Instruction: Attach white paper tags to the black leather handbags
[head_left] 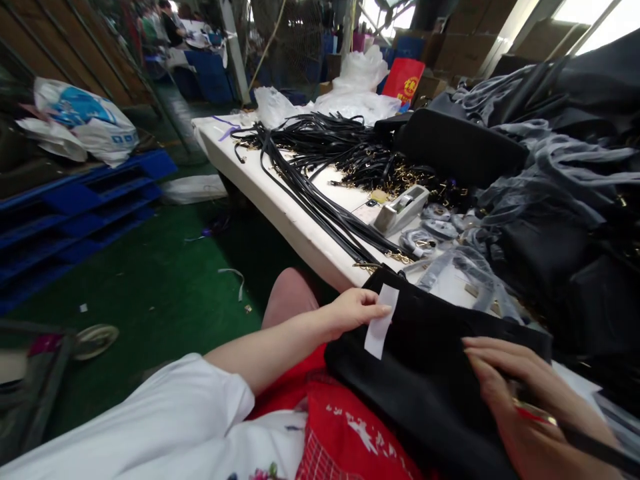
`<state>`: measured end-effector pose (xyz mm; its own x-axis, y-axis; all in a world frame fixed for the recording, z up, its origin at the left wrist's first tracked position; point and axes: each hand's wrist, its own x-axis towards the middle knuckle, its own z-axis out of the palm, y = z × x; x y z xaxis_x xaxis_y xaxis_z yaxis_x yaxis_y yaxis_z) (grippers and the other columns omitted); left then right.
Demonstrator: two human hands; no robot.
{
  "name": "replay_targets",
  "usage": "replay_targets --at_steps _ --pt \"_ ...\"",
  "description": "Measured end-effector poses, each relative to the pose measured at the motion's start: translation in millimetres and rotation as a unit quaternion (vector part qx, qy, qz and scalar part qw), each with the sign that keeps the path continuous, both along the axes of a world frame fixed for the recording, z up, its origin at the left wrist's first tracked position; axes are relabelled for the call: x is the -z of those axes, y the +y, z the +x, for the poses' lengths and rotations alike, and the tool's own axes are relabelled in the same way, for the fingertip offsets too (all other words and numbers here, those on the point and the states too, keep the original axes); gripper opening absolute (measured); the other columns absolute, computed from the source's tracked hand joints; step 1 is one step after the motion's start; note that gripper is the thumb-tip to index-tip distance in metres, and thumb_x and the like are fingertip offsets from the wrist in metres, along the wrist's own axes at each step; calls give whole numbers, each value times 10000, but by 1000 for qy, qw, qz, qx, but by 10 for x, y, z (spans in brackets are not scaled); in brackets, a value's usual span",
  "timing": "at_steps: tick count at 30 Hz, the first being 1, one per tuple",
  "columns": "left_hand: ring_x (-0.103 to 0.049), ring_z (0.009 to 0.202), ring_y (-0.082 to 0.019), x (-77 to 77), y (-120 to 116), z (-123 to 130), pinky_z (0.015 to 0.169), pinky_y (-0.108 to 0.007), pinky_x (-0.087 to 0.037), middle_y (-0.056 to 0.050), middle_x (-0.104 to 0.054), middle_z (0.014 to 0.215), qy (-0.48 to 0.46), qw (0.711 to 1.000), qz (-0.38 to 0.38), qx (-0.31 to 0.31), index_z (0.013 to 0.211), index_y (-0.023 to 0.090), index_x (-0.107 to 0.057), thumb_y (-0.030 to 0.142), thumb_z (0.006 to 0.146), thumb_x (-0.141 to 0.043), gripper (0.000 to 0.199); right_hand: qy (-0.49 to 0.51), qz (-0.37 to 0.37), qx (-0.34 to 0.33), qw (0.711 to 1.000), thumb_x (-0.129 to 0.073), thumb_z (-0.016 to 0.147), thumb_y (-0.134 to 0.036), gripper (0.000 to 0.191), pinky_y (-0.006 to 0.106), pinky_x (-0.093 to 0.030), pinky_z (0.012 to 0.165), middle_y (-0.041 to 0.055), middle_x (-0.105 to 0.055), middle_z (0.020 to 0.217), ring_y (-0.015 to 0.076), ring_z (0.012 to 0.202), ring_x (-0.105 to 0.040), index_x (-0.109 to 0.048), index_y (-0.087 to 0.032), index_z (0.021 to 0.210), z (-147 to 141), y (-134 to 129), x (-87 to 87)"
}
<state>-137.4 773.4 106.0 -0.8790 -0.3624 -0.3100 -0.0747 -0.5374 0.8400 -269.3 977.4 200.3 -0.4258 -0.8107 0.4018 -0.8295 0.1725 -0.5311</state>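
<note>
My left hand pinches a short white strip between thumb and fingers, over the black bag. The bag looks like smooth leather and lies across my lap against the table edge. On its right side rests my right hand, fingers curled and the fingertips touching the black surface. Within this hand a thin object with gold and red parts shows, and a dark band runs from it to the right. Its kind is not clear. A red apron lies beneath the bag.
On the white table lie black straps with gold clasps and a grey tape dispenser. Plastic-wrapped straps and black bags pile up at right. Blue pallets stand left on the green floor. People work far behind.
</note>
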Motion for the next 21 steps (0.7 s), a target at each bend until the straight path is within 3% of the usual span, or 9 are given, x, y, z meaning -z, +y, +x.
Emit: replay_targets --at_steps 3,6,8,13,17,19,21 --pt "-598 762 -136 -86 -58 96 704 -237 -455 -61 -695 886 36 994 36 101 920 134 -731 552 581 -850 551 16 85 -73 994 -587 872 -273 232 294 -549 857 19 -668 1187 190 1018 -670 -667 -298 1088 -6 -60 249" --pt "-586 773 -136 -148 1 156 720 -238 -466 -33 -680 879 66 971 33 229 941 156 -739 533 574 -864 541 27 137 -71 988 -534 878 -233 282 325 -551 895 23 -644 1250 202 1069 -658 -665 -295 1120 39 -67 536" --pt "-567 745 -130 -154 96 155 701 -234 -464 -6 -656 811 77 959 17 273 884 158 -737 557 545 -865 539 25 159 -71 984 -507 892 -225 292 337 -548 915 30 -625 1286 208 1101 -644 -665 -287 1131 101 -48 631" --pt "-542 709 -123 -83 246 116 683 -239 -457 12 -606 748 64 954 -18 293 821 163 -716 635 590 -799 532 25 180 -100 978 -426 871 -130 396 409 -509 996 44 -601 1335 222 1196 -582 -657 -265 1162 176 18 654" --pt "-589 1017 -195 4 193 202 878 -272 -457 -57 -632 1127 97 959 -50 261 807 150 -726 564 647 -806 451 23 142 -85 986 -432 831 -109 363 450 -524 954 50 -611 1294 238 1164 -578 -714 -275 989 151 66 678" --pt "-575 1113 -227 57 170 280 944 -310 -444 -79 -561 1319 93 963 -6 251 888 161 -738 513 669 -815 422 6 130 -80 988 -437 825 -110 382 474 -506 975 40 -563 1347 247 1208 -543 -728 -301 982 164 71 690" --pt "-600 1089 -240 104 162 355 962 -367 -453 -90 -478 1432 87 965 59 242 991 181 -736 462 678 -821 429 -22 122 -76 989 -455 820 -120 387 489 -484 1002 22 -501 1409 259 1268 -495 -734 -329 990 205 62 695"
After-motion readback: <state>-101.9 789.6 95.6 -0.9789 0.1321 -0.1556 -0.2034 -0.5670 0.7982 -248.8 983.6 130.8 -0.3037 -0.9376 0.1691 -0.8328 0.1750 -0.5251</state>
